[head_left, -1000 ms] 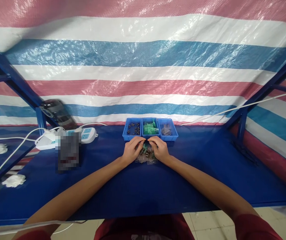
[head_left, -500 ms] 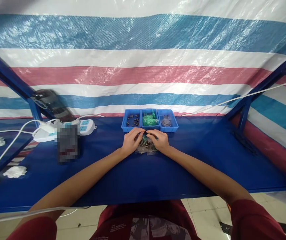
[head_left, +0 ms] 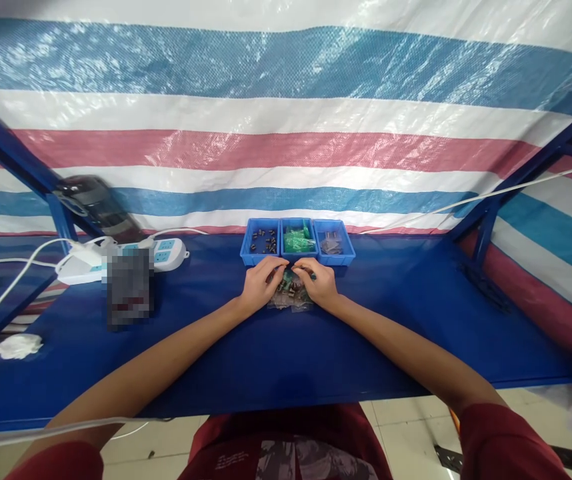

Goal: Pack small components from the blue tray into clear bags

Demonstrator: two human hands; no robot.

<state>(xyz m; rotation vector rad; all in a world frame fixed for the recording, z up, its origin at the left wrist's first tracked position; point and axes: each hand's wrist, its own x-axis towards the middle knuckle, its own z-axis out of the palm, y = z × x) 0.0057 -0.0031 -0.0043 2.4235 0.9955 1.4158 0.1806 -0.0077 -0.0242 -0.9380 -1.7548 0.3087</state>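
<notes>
My left hand (head_left: 261, 283) and my right hand (head_left: 320, 280) face each other, fingertips almost meeting, just in front of three blue bins. Each hand has its fingers pinched together; whatever lies between the fingertips is too small to make out. Between and below the hands is a pile of small clear bags (head_left: 291, 299) with dark and green bits. The left bin (head_left: 247, 259) holds small dark metal-like parts. Green packets (head_left: 299, 241) fill the middle bin, and clear flat pieces (head_left: 332, 244) lie in the right one.
On the blue table (head_left: 276, 360), a white power strip (head_left: 169, 255) with cables, a blurred dark object (head_left: 130, 288) and a dark bottle (head_left: 99, 208) stand at left. Crumpled white tissue (head_left: 17, 346) lies near the left edge. Blue frame bars rise on both sides.
The view has shifted slightly, so things at the left appear a little farther left. Both hands keep nearly the same pose over the pile.
</notes>
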